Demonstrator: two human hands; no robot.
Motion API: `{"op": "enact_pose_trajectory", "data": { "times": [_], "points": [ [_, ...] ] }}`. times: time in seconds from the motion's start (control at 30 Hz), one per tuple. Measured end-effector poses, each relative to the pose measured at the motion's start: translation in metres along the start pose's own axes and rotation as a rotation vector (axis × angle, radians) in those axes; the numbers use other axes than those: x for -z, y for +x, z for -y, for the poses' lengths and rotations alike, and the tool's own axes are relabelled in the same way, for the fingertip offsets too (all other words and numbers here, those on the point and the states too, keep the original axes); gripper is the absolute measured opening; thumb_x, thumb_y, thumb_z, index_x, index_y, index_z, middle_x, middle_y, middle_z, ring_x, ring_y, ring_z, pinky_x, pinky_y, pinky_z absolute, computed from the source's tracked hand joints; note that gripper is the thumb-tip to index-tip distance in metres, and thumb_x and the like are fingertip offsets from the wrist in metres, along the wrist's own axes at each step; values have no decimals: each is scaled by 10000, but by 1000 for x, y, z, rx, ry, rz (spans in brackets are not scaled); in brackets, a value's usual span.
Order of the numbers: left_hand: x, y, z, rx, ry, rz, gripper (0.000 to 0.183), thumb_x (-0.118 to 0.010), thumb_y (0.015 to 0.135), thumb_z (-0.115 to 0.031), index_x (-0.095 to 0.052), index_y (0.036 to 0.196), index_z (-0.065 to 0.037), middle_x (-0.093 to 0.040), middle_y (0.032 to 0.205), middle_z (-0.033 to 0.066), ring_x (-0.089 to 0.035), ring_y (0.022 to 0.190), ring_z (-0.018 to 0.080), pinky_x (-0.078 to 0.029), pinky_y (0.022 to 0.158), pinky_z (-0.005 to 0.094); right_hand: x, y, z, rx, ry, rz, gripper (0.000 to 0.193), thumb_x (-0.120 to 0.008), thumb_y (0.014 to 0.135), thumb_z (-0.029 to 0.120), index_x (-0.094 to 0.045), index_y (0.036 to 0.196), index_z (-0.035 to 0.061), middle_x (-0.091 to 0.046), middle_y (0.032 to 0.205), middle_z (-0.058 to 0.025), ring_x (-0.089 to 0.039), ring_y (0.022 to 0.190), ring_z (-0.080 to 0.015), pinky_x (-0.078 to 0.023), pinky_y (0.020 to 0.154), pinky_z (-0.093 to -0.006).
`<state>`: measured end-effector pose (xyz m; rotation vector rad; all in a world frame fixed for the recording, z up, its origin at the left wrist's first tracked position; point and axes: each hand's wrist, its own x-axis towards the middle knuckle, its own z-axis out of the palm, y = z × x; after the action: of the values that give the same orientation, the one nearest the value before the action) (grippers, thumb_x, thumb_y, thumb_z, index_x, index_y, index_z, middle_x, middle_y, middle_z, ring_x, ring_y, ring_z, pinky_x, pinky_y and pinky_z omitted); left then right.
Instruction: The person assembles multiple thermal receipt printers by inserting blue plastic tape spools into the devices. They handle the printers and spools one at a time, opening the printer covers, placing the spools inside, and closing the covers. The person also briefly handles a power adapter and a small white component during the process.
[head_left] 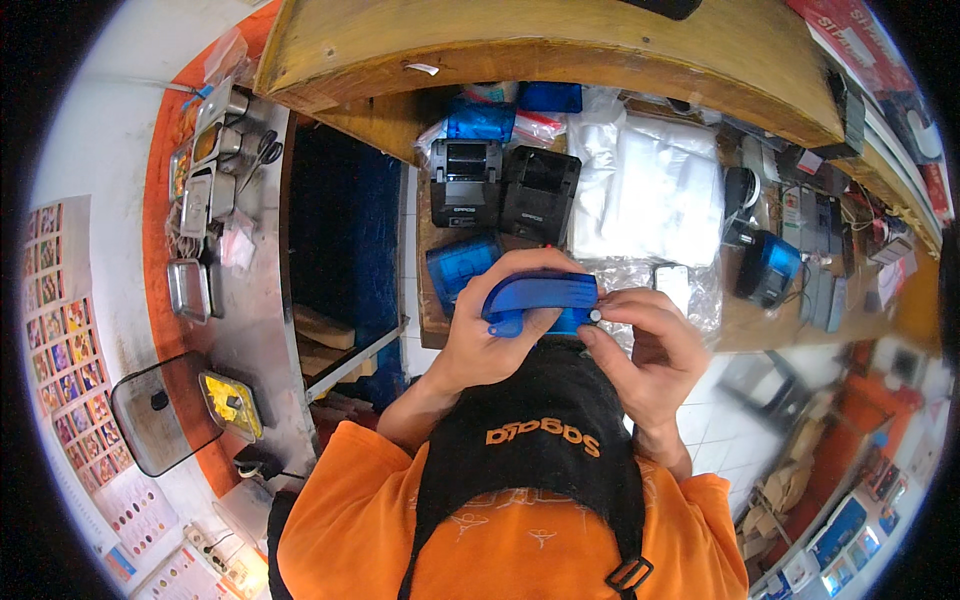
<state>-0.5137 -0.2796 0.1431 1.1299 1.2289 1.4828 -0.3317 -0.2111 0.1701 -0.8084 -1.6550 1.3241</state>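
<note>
My left hand (478, 345) is closed round a curved, see-through blue plastic cover (540, 292), held up in front of my apron above the table's near edge. The thumb lies inside its curve. At the cover's right end my right hand (650, 345) pinches a small round whitish piece (595, 316) between thumb and fingertips; whether it is fixed to the cover I cannot tell. Just beyond my left hand lies another blue cover (460, 265). Behind it stand two black receipt printers, one on the left (466, 185) and one on the right (540, 192).
Clear plastic bags (650, 190) are piled on the table right of the printers. A blue-and-black device (768, 270) sits farther right among cables and boxes. A wooden shelf (560, 45) overhangs the back. On the left, a steel counter (262, 300) carries metal trays and scissors (266, 150).
</note>
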Motion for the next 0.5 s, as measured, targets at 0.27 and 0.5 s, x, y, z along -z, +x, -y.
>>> {"op": "enact_pose_trajectory", "data": {
  "times": [0.27,0.5],
  "points": [
    [-12,3,-17,401,-744,-169,428,-617,1006,-50,-487,1411,-105,-668,1140,124,-676,1051,263,-591,934,520,5,-15,-9,-256,369,-296,343,-801,833,-112,-688,1153,-57,-751,1021,-129,-713,898,-176,-575,788,-285],
    [-3,0,19,79,-1109,25,333,-716,991,-170,-562,1283,-214,-685,1115,-38,-639,1075,236,-469,1107,628,7,-21,-5,-155,389,-276,365,-818,822,-117,-683,1155,-51,-745,1017,-136,-710,890,-173,-568,785,-292]
  ]
}}
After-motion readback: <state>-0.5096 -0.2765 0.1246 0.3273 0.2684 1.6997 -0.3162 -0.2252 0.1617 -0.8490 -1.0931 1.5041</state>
